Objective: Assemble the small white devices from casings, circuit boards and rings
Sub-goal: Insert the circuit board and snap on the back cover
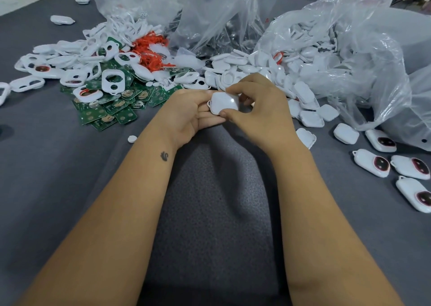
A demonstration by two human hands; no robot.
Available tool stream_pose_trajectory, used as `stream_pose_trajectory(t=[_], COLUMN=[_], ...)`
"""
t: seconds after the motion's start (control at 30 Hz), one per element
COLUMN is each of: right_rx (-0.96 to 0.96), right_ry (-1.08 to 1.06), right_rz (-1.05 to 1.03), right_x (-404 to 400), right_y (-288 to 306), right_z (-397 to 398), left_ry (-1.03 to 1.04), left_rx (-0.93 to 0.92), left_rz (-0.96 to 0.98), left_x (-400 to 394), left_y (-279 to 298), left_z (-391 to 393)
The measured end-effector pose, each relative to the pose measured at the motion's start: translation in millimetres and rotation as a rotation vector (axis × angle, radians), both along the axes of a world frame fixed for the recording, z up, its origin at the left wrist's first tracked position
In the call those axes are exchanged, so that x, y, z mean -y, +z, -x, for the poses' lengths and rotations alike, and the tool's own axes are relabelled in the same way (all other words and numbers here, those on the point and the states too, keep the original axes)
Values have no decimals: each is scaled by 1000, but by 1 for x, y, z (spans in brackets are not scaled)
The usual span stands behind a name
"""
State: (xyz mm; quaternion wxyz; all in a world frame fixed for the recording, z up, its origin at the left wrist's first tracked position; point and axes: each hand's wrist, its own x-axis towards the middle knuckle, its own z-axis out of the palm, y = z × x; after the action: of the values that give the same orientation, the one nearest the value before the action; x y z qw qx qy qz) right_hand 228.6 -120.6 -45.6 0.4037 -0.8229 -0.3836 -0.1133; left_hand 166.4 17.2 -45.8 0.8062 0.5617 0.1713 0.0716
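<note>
White device casing [224,102] is held at the centre of the view, between both hands, above the grey table [58,165]. It is supported from below by the left hand [190,112], whose fingers lie under it, nearly straight. It is pinched by the right hand [256,105]: the thumb is pressed on the near edge and the curled fingers are laid over the far edge. A small loop is seen at the left end of the casing.

The step in hand is judged to be the closing of the two shell halves, since the smooth back is turned up and a thin seam is visible along the edge. For the next move an even pressure around the rim would be needed, so that the halves snap together without a gap; then the piece could be put with the finished devices [382,163] lying at 3 o'clock.

Green circuit boards [109,109] are piled at 10 o'clock, with white front frames [112,81] on them and red rings [149,46] behind, at 11 o'clock. Plain casings [310,119] are spilled from a clear plastic bag [349,56] at 2 o'clock.

No brand, label or readable writing can be found. Only a small dark tattoo [164,156] is seen on the left wrist.
</note>
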Motion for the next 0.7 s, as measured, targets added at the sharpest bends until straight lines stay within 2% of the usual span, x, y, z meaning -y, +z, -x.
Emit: stream_pose_trajectory(t=[0.37, 0.6, 0.7], right_rx=[-14, -145, -118], right_ry=[14, -4, -3], right_rz=[32, -109, -20], right_x=[1, -1, 1], right_y=[4, 7, 7], right_z=[2, 3, 1], left_ry=[19, 21, 30], left_rx=[-101, -79, -85], left_rz=[21, 78, 84], left_x=[1, 2, 1], left_y=[5, 7, 6], left_z=[-3, -3, -4])
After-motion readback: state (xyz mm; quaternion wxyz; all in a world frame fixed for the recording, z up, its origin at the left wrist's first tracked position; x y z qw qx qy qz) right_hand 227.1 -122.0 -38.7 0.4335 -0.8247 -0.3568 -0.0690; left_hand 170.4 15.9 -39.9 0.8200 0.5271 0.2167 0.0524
